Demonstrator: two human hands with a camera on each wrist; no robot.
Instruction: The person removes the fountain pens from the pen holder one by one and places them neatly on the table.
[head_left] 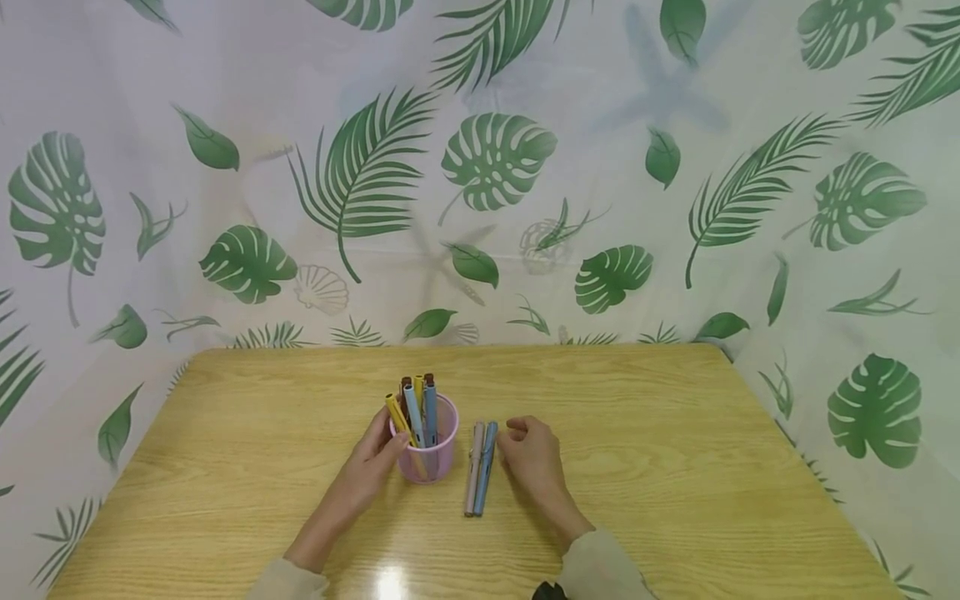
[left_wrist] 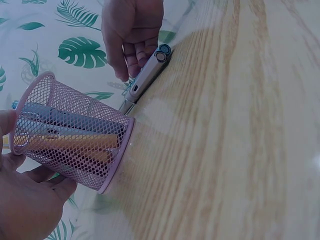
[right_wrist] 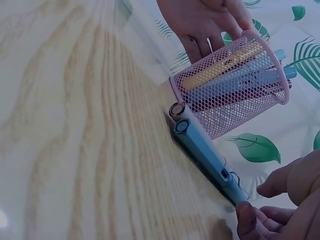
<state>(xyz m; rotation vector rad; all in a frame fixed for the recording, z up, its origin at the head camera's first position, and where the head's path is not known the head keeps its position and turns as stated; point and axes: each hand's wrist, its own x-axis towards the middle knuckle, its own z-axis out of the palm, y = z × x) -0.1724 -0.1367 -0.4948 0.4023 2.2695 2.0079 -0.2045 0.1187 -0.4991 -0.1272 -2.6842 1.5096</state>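
Note:
A pink mesh pen holder (head_left: 444,457) stands on the table with several yellow, blue and dark brown pens upright inside. Around its left side my left hand (head_left: 372,454) grips it, thumb at the rim and fingers along the mesh. To its right, a greyish-pink pen (head_left: 473,471) and a blue pen (head_left: 486,471) lie side by side on the wood. My right hand (head_left: 534,454) is just right of the blue pen, fingers loosely bent. In the right wrist view its fingertips (right_wrist: 246,212) are right at the blue pen's far end, the thumb held apart.
The wooden table (head_left: 675,433) extends on both sides of the hands. Behind and beside it hangs a white curtain (head_left: 525,317) printed with green leaves. A bright reflection shows on the table's near part.

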